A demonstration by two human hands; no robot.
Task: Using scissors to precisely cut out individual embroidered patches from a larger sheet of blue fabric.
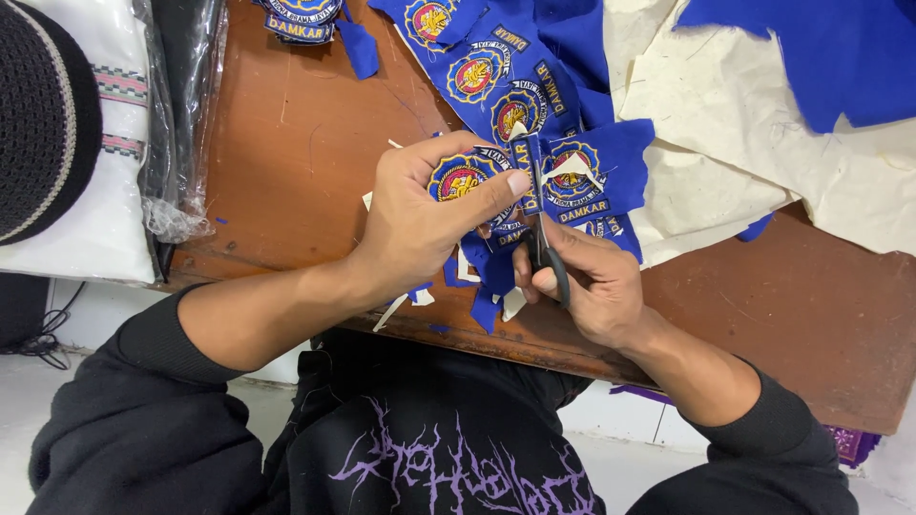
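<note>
While the left hand (420,215) pinches a strip of blue embroidered badges (534,143) over the wooden table (296,143), the right hand (587,286) grips scissors (540,205) cutting one out; trimmed scraps (482,286) lie beneath, several badges remain joined.

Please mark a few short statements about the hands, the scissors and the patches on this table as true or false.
1. The right hand holds scissors. True.
2. The left hand rests flat on the bare table. False: it pinches a round embroidered patch on the blue fabric strip.
3. The scissors have red handles. False: they are dark.
4. Cream cloth lies at the table's far right. True.
5. Small offcuts lie near the table edge. True.
</note>
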